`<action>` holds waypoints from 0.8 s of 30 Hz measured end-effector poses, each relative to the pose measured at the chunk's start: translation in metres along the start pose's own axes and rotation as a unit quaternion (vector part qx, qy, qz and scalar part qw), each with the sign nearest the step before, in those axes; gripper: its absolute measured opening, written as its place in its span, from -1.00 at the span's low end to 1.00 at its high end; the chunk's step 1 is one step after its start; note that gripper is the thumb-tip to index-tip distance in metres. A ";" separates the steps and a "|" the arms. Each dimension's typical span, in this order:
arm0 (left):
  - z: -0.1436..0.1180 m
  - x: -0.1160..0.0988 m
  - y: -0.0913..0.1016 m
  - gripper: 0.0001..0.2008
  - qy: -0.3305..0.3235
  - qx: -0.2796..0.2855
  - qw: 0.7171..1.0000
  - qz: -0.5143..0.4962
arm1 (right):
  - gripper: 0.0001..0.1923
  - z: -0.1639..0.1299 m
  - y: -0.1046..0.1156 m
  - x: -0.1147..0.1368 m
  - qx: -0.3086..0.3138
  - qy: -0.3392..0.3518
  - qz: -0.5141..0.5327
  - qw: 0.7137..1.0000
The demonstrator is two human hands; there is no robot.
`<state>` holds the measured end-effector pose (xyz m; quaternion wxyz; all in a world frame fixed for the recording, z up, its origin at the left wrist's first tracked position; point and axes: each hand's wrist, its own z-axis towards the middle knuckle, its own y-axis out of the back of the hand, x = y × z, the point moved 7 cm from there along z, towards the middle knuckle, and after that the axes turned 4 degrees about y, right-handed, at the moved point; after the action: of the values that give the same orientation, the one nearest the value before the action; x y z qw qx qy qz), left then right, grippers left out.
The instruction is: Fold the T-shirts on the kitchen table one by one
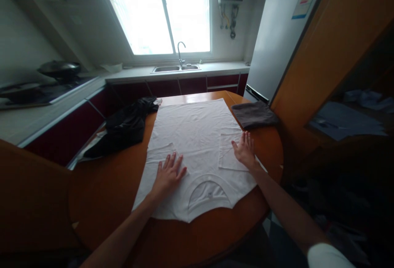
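A white T-shirt (pixel 197 136) lies spread on the wooden table (pixel 117 186), its round neckline towards me. Both sleeves are turned inward over the body of the shirt. My left hand (pixel 168 174) rests flat on the left sleeve, fingers spread, covering part of it. On the folded right sleeve (pixel 227 153) lies my right hand (pixel 245 150), palm down with the thumb apart from the fingers. Neither hand grips the cloth. Light wrinkles run across the middle of the shirt.
Dark folded cloth (pixel 255 114) sits at the table's back right. A crumpled black garment (pixel 126 122) lies at the left. Beyond are a counter with a sink (pixel 168 69), a stove with a pan (pixel 58 69), and a fridge (pixel 273 38) at the right.
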<state>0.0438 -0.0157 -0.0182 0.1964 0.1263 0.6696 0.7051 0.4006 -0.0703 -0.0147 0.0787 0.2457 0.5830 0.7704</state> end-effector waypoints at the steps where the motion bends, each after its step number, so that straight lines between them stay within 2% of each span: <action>1: 0.000 0.000 0.000 -0.40 0.001 0.002 1.000 0.000 | -0.15 -0.002 -0.002 -0.005 0.012 -0.012 -0.008 1.000; 3: -0.001 0.000 0.000 -0.40 0.005 0.006 1.000 -0.001 | -0.14 -0.006 -0.004 -0.008 0.014 -0.021 -0.026 0.999; 6: -0.003 -0.002 0.004 -0.40 0.009 0.014 1.000 -0.001 | -0.13 -0.010 0.000 -0.001 -0.032 -0.005 -0.049 0.998; 10: -0.005 -0.006 0.009 -0.40 0.012 0.029 1.000 -0.001 | -0.18 -0.013 -0.007 0.008 0.017 -0.002 -0.055 0.998; 15: -0.007 -0.007 0.010 -0.39 0.020 0.035 0.999 0.002 | -0.27 -0.015 -0.001 0.025 -0.028 0.076 -0.049 0.996; 20: -0.006 -0.006 0.008 -0.39 0.020 0.034 0.999 0.004 | -0.33 -0.022 -0.019 0.040 0.066 0.117 -0.042 0.990; 22: -0.006 -0.005 0.007 -0.39 0.018 0.032 0.999 0.004 | -0.33 -0.023 -0.017 0.040 0.067 0.105 -0.035 0.992; 24: -0.006 -0.005 0.006 -0.39 0.015 0.030 0.999 0.005 | -0.32 -0.023 -0.010 0.040 0.040 0.091 -0.021 0.995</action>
<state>0.0451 -0.0237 -0.0118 0.1788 0.1244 0.6926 0.6877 0.3535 -0.0708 -0.0167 0.0317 0.1646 0.6229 0.7641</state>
